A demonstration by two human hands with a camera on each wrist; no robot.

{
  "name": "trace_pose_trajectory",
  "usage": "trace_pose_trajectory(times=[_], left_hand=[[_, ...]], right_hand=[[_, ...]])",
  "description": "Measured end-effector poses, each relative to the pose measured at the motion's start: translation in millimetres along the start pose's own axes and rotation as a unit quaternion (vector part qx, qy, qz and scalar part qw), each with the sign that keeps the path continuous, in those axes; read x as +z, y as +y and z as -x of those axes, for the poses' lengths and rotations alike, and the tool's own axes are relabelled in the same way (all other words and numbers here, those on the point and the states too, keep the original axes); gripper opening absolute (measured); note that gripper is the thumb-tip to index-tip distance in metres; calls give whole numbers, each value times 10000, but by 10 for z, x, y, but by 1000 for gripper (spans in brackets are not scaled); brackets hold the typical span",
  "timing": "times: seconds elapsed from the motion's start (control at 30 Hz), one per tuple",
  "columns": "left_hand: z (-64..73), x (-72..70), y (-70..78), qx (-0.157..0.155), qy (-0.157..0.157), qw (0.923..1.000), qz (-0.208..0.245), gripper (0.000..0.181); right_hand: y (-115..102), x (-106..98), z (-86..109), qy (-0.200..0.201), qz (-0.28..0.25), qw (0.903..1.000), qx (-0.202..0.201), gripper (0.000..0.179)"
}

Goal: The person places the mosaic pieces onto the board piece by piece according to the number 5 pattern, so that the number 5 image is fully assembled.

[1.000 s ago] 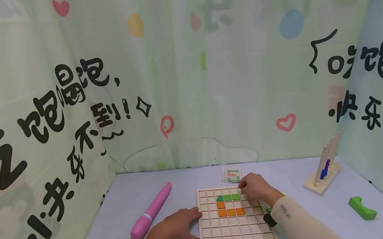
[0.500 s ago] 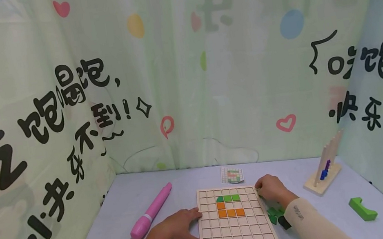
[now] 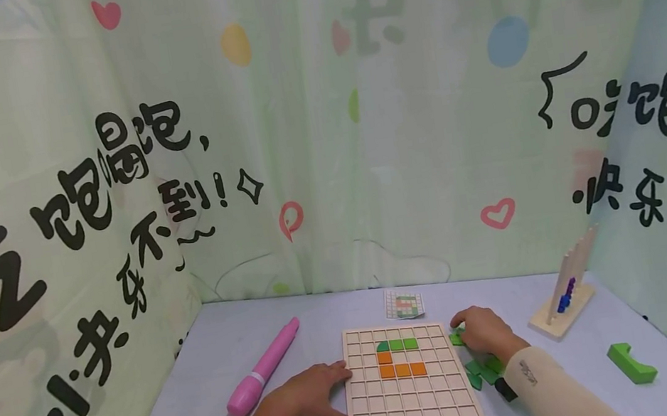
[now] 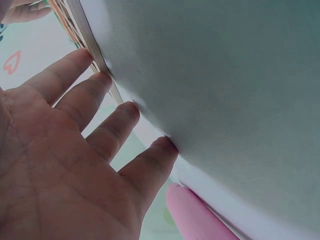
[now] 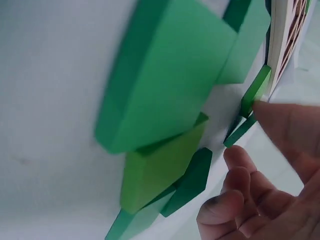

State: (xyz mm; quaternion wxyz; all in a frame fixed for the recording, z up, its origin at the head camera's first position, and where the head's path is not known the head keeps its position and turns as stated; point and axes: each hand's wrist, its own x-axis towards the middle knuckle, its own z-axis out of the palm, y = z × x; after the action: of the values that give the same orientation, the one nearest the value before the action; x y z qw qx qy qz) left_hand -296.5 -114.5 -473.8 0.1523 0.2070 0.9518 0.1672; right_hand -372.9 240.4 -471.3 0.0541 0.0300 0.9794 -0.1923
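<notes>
A wooden grid board (image 3: 415, 404) lies flat with green and orange tiles in some cells, among them an orange tile (image 3: 402, 370). My left hand (image 3: 310, 395) rests at its left edge, fingers spread; the left wrist view shows fingertips (image 4: 102, 80) against the board's side. Right of the board, my right hand (image 3: 488, 332) pinches at a light green tile (image 5: 256, 92). Its thumb lies on that tile and the other fingers curl close by; the index finger's contact is partly hidden. More green tiles (image 5: 165, 75) lie loose nearer the wrist, some overlapping.
Behind the board lies a small pattern card (image 3: 404, 304). A pink stick-shaped object (image 3: 263, 369) is at the left. To the right stand a wooden peg stand (image 3: 565, 306) with blue and purple beads and a green arched block (image 3: 632, 362). Curtains (image 3: 322, 130) enclose the table.
My right hand has moved from the board's upper right cells to the green tiles beside the board, uncovering more of them. My left hand stays at the board's edge.
</notes>
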Motion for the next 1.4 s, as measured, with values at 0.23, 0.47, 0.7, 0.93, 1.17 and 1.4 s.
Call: trace_pose_trajectory(times=[0.23,0.47,0.7,0.93,1.17,1.4], left_hand=[[-14,-8,-4,-28,-9,10000,28,87],[-4,-1,-2,-9,2,10000,78,88],[-12,-8,5,-24,-1,10000,30,89],[16,-22,15,15,10,10000,-4,89],[32,-32,7,107,66,9999,10,88],[17,-1,3,41,37,10000,66,89]], right_hand=[[-23,26,-2,-69,153,9997,-168,25],[-24,11,13,29,140,9999,-86,15],[-6,-9,23,125,33,9997,-185,13],[0,-68,17,172,-438,9987,-194,15],[-55,-27,-22,96,-1223,9924,-16,14],[-192,33,2,-24,-1593,9871,-184,12]])
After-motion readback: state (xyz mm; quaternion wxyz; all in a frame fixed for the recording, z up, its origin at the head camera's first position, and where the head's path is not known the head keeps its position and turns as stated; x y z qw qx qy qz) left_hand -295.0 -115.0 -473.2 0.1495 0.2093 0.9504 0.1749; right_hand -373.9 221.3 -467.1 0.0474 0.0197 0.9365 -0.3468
